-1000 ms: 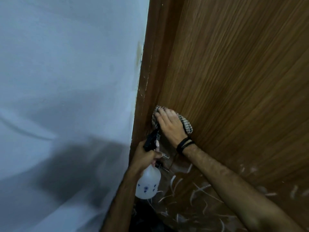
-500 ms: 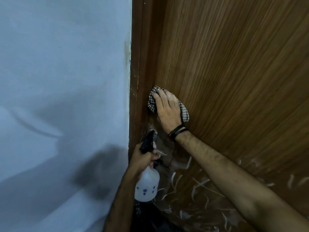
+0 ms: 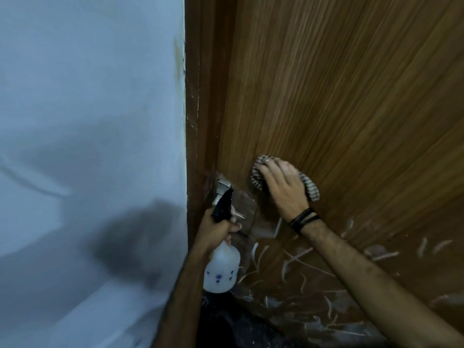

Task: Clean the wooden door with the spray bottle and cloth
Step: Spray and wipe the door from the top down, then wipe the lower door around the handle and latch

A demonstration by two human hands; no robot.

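Right hand [image 3: 283, 187] lies flat on the wooden door [image 3: 351, 96], palm down over the cloth [image 3: 310, 188], fingers straight and close together, pointing up and left, pressing the checked fabric against the panel. Cloth sticks out past the fingertips at upper left and again behind the heel of the hand at right; its middle is hidden under the palm. Black bands [image 3: 303, 218] wrap the right wrist just below the hand. Left hand [image 3: 216, 232] grips the neck of the spray bottle [image 3: 221, 270], fingers curled round it just under the black trigger head [image 3: 223, 205], which points up toward the door; one finger looks to sit near the trigger, contact unclear. The translucent white bottle body hangs below the fist, with small blue marks on it, close to the door but cannot tell if touching. Just above the left fingers, a metal fitting [image 3: 222, 188] sits at the door edge, beside the dark wooden frame [image 3: 200, 121]. Both hands are near each other, not touching, the right one above and to the right of the left. Below the right fingers and forearm, the lower door shows pale whitish streaks [image 3: 296, 262] and smears. Left of the frame is a pale blue-white wall [image 3: 88, 109] with a dark shadow on it.
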